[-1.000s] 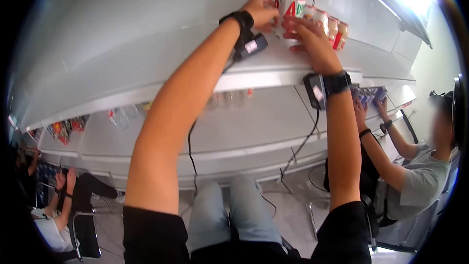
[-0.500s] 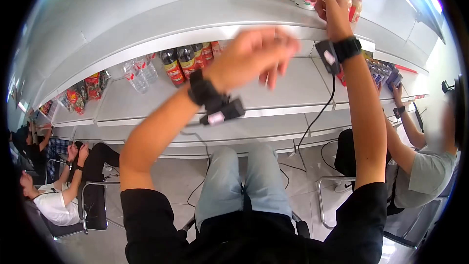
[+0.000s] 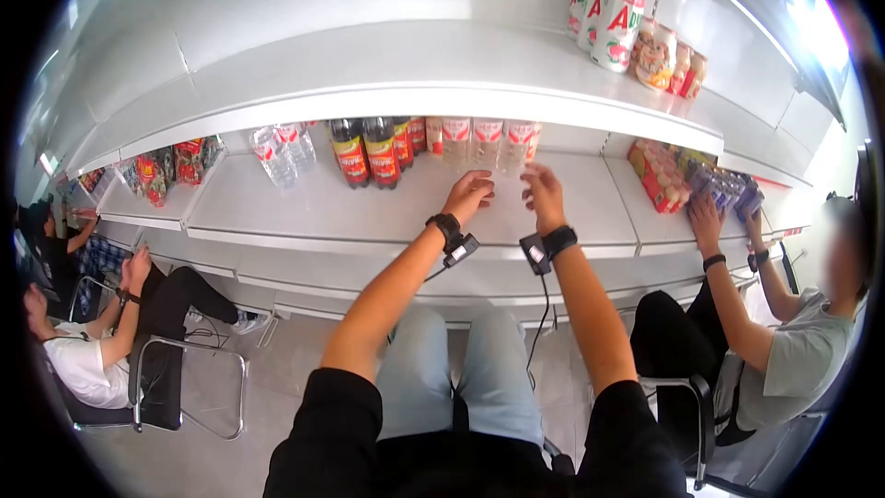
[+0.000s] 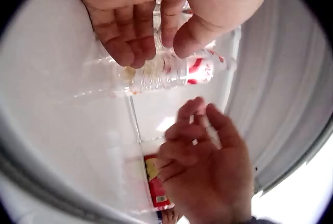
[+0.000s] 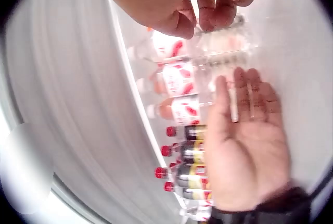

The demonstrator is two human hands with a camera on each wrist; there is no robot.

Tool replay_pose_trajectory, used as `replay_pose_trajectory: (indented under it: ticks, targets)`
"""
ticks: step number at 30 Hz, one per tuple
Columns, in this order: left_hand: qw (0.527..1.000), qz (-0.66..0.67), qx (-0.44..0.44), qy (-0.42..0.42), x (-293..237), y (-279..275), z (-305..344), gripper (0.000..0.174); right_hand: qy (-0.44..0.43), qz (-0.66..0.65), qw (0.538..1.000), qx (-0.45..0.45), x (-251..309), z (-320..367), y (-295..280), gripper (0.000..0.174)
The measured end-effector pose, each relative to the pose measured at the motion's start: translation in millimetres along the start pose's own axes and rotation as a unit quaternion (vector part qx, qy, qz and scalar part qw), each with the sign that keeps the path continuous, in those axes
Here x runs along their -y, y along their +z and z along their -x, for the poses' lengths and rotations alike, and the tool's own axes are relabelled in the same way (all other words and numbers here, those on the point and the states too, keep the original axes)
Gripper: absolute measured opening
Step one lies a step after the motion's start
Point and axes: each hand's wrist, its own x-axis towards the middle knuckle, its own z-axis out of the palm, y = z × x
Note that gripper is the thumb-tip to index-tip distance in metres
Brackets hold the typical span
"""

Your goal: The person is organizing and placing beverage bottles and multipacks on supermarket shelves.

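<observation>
Two hands reach to the middle shelf (image 3: pixel 304 207) in the head view. The left hand (image 3: pixel 468 195) and the right hand (image 3: pixel 546 192) are raised side by side just in front of a row of clear bottles (image 3: pixel 487 141) with red-and-white labels, which stand at the back of that shelf. Just left of the row stand dark bottles (image 3: pixel 365 149), then water bottles (image 3: pixel 284 149), and further along snack bags (image 3: pixel 159 171). The top shelf (image 3: pixel 415 55) juts out over the row and carries tall white bottles (image 3: pixel 613 11) and small jars (image 3: pixel 668 57). On the right, a seated person (image 3: pixel 793 350) has both hands on coloured packs (image 3: pixel 714 186) beside red cartons (image 3: pixel 659 175). Other people (image 3: pixel 92 360) sit on the left.

In the left wrist view, the left hand (image 4: pixel 156 10) fills the top of the frame. Its fingers and thumb are loosely bent either side of one clear bottle (image 4: pixel 177 73); a firm grip cannot be made out. The right hand (image 4: pixel 208 172) hangs beside it with its fingers loosely curled and nothing in them. A red packet (image 4: pixel 155 182) lies beyond.

In the right wrist view, the right hand (image 5: pixel 166 0) has its fingers bent just short of the clear bottles (image 5: pixel 177 78). The left hand (image 5: pixel 250 151) shows a flat palm with its fingers nearly straight, the tips at a bottle's side. The dark bottles (image 5: pixel 190 153) line up past them.
</observation>
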Motion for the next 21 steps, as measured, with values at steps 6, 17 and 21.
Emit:
replay_pose_trajectory:
  ticks: [6, 17, 21]
  targets:
    - [0.996, -0.043, 0.058, 0.057, 10, -1, -22, 0.039, 0.085, 0.099, 0.991, 0.032, -30, -23, -5, 0.066]
    - [0.996, 0.003, 0.09, 0.014, -2, 0, -19, 0.046, 0.031, 0.134, 0.989, 0.052, -43, -73, -3, 0.07]
    - [0.996, 0.012, 0.091, 0.008, -2, 1, -19, 0.047, 0.039, 0.17, 0.985, 0.016, -43, -74, 3, 0.069]
